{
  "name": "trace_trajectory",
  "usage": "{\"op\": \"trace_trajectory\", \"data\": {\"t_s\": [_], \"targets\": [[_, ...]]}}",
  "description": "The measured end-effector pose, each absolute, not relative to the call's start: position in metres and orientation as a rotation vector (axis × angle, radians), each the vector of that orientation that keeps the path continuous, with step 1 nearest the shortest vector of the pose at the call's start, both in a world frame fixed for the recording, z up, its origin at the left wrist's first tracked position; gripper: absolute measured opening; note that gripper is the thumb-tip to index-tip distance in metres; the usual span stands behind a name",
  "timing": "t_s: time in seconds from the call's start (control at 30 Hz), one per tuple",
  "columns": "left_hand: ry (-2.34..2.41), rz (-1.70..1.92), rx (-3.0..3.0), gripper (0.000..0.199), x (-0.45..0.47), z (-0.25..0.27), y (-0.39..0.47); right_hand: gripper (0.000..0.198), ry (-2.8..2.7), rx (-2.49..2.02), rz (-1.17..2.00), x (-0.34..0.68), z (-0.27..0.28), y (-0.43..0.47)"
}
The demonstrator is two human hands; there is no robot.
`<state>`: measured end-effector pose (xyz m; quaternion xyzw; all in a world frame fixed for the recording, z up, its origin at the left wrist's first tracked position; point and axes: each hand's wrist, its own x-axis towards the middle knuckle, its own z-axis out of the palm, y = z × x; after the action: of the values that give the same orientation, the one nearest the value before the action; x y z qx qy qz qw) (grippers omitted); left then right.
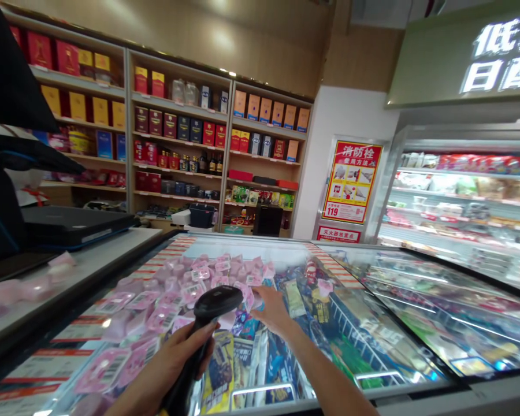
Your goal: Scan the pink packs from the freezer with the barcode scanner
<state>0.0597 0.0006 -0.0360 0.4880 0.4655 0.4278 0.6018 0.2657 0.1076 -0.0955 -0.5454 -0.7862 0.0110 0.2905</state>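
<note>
My left hand [173,358] is wrapped around the grip of a black barcode scanner [219,301], whose head is raised over the freezer lid and points away from me. Just right of it, my right hand [272,311] has its thumb and fingers around the edge of a small pink cup [245,293] with a sealed top. Many similar pink cups [162,312], with barcode labels on their lids, lie spread across the glass lid to the left and beyond the hands. One pink cup [325,287] sits apart on the right.
Beneath the glass of the chest freezer [364,398] are bagged goods and a wire divider [359,329]. At left, a counter [125,245] carries black equipment [78,222] and more pink cups. Shelves of boxes [169,124] stand behind; a lit refrigerated case [455,196] is at right.
</note>
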Motion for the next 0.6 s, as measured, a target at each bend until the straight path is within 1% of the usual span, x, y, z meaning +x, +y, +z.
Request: {"op": "trace_trajectory", "data": {"t_s": [0.13,0.2,0.33,0.6], "targets": [[1.073,1.0,1.131,0.03,0.058,-0.033,-0.003,0.028,-1.934,-1.513,0.031,0.276,-0.099,0.111],[1.045,0.99,1.146,0.031,0.058,-0.032,-0.003,0.024,-1.749,-1.462,0.087,0.287,-0.1,0.114],[1.011,0.945,1.182,0.035,0.06,-0.034,-0.004,0.028,-1.472,-1.385,0.106,0.301,-0.103,0.119],[0.997,0.93,1.22,0.034,0.067,-0.029,-0.006,0.029,-1.469,-1.379,0.065,0.3,-0.108,0.124]]}}
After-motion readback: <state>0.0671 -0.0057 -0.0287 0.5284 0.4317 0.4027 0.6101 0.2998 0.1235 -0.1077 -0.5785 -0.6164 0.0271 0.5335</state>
